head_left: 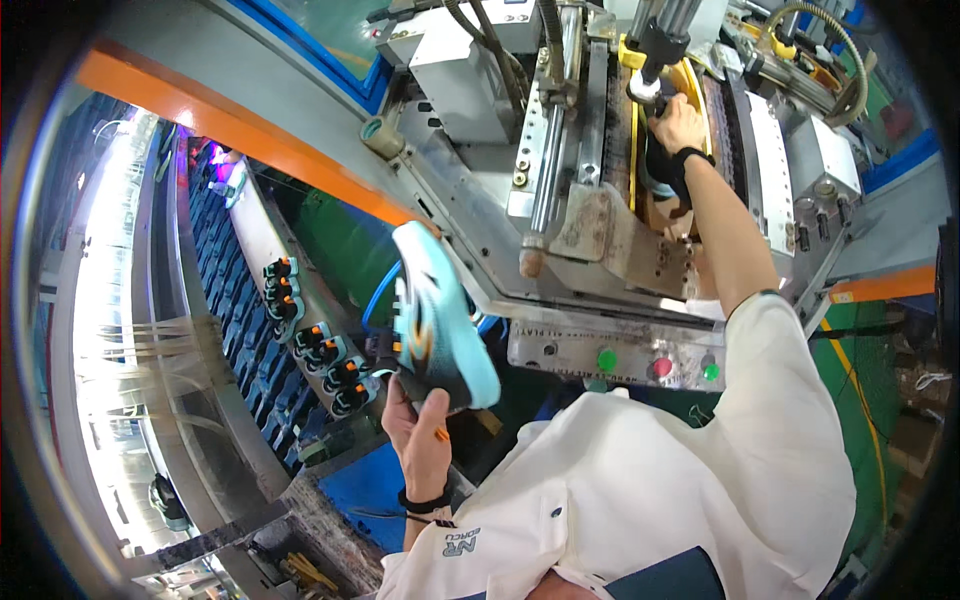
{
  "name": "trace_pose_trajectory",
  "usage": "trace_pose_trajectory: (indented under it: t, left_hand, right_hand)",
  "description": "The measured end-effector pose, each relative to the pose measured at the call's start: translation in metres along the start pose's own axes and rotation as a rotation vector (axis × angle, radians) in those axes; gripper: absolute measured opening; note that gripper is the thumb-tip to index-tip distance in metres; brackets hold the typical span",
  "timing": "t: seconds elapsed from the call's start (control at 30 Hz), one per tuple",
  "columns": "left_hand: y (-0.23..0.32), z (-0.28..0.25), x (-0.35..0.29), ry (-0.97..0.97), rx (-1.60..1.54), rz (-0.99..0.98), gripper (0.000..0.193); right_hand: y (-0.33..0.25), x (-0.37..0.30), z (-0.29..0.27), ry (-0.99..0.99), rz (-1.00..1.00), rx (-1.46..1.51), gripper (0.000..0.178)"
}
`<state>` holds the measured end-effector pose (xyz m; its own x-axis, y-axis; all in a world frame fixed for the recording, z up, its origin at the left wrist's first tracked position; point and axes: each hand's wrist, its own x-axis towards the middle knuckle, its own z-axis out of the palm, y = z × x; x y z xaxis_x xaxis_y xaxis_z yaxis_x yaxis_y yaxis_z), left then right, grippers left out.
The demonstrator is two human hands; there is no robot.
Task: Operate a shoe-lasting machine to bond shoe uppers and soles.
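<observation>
In my left hand [425, 440] is a sneaker [450, 325] with a pale blue sole, gripped at its dark heel end between thumb and fingers. The toe points up and the sole faces right. My right hand [680, 127] reaches into the machine's long slot [707, 120], just under a vertical press cylinder [665, 45]. Its fingers curl around the upper part of a second, dark shoe [657, 172] with a pale blue edge. My hand and forearm hide much of that shoe.
To the left runs a conveyor [225, 300], with several dark shoes [320, 345] with orange bits along its side. A control panel [630, 352] with green and red buttons fronts the machine. An orange frame bar [250, 140] crosses the upper left. Beside my left wrist is a blue surface [365, 490].
</observation>
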<state>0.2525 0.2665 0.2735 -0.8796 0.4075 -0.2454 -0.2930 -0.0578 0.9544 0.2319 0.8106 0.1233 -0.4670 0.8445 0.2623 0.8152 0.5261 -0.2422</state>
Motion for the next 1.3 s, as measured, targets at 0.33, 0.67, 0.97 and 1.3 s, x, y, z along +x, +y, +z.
trace_pose_trajectory:
  t: [0.33, 0.67, 0.97, 1.3]
  left_hand:
    - [-0.028, -0.001, -0.038, 0.22, -0.206, 0.074, 0.026]
    - [-0.051, 0.012, -0.061, 0.205, -0.229, -0.062, 0.035]
    - [-0.057, 0.02, -0.062, 0.263, -0.214, -0.023, 0.033]
    - [-0.062, 0.038, -0.094, 0.241, 0.155, 0.172, 0.04]
  right_hand:
    - [0.023, 0.012, -0.155, 0.329, -0.209, 0.741, 0.031]
    - [-0.044, 0.027, -0.278, 0.074, -0.422, 1.186, 0.036]
    - [-0.051, 0.009, -0.304, 0.183, -0.458, 1.272, 0.053]
    - [-0.02, -0.328, -0.082, -0.212, -0.739, 0.87, 0.012]
